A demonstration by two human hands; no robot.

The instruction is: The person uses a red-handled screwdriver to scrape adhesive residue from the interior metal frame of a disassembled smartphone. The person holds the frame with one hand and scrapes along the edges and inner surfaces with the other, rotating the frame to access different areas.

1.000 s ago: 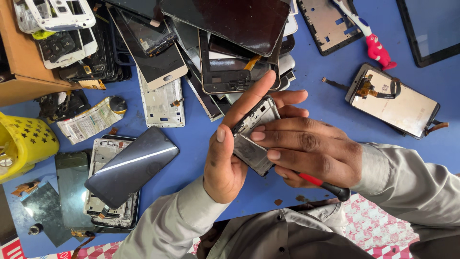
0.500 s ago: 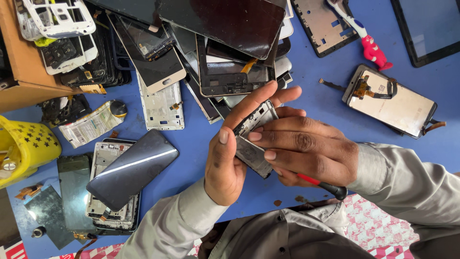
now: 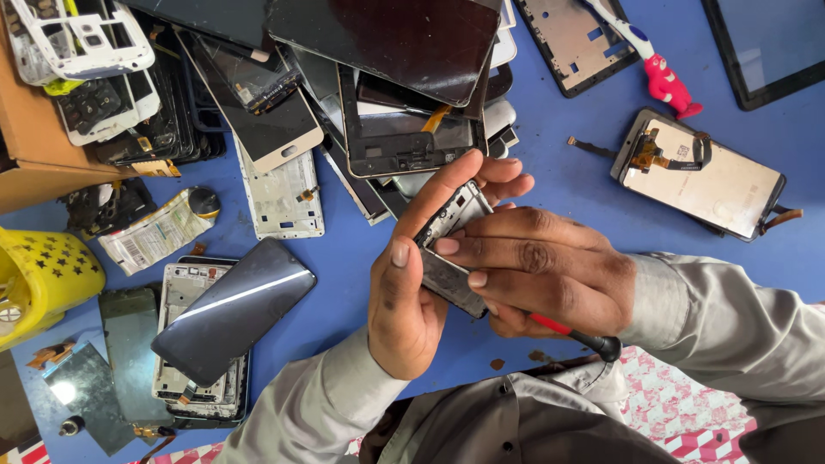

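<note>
Left hand (image 3: 404, 309) fingers grip phone frame (image 3: 447, 258) over blue tabletop (image 3: 559, 180); right hand (image 3: 550, 275) fingers press frame, clasping red-black tool (image 3: 571, 333).

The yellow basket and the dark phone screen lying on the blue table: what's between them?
In the head view, between the yellow basket and the dark phone screen lies only bare blue table; a crumpled white packet sits just above that stretch.

Blue tabletop (image 3: 550, 185) (evenly lit); cardboard box (image 3: 26, 176) at left edge.
</note>
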